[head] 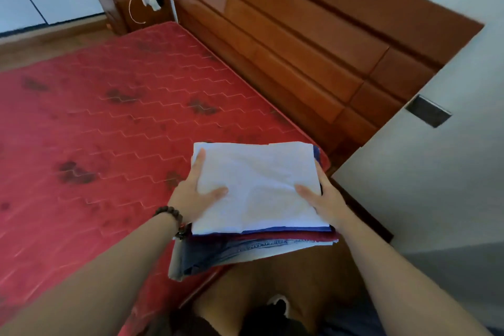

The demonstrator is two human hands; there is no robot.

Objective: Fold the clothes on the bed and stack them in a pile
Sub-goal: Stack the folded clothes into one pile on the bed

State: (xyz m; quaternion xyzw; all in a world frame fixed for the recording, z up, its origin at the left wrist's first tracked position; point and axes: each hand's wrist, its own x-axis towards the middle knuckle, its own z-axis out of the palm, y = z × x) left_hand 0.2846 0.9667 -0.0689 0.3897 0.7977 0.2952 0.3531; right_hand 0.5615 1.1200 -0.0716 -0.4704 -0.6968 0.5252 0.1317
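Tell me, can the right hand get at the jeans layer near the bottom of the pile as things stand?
Probably not directly: the right hand grips the pile's right side, and the jeans lie under the white top garment and other layers.

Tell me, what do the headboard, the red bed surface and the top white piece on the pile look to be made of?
Headboard: seemingly wood, reddish-brown with a smooth, slightly glossy finish; panel seams and grain streaks show.
Red bed surface: quilted fabric, matte; stitched zigzag lines and darker woven motifs.
White piece: soft woven cloth, probably cotton, matte; it creases gently where both hands hold it.
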